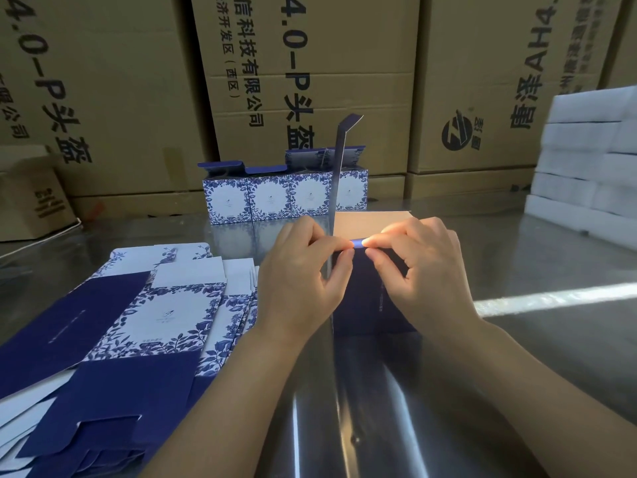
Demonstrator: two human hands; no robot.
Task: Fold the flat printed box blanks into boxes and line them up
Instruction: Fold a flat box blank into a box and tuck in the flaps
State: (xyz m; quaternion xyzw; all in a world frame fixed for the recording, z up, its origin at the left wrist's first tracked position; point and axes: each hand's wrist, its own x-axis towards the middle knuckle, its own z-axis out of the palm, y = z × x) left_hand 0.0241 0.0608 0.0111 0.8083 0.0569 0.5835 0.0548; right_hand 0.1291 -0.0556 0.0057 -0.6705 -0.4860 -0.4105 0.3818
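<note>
A partly folded blue box blank (370, 305) stands on the metal table (517, 357) in front of me. My left hand (306, 277) and my right hand (424, 267) both pinch its top blue edge, fingertips almost meeting. One panel of it rises edge-on as a thin vertical strip (336, 174), and a pale inner panel (374, 224) lies behind my hands. A stack of flat blue-and-white floral blanks (138, 326) lies at my left. Several finished floral boxes (286, 198) stand in a row at the back of the table.
Large brown cartons (310, 81) with black print form a wall behind the table. A pile of white foam blocks (586, 160) rises at the right. A small brown carton (31, 198) sits at the far left.
</note>
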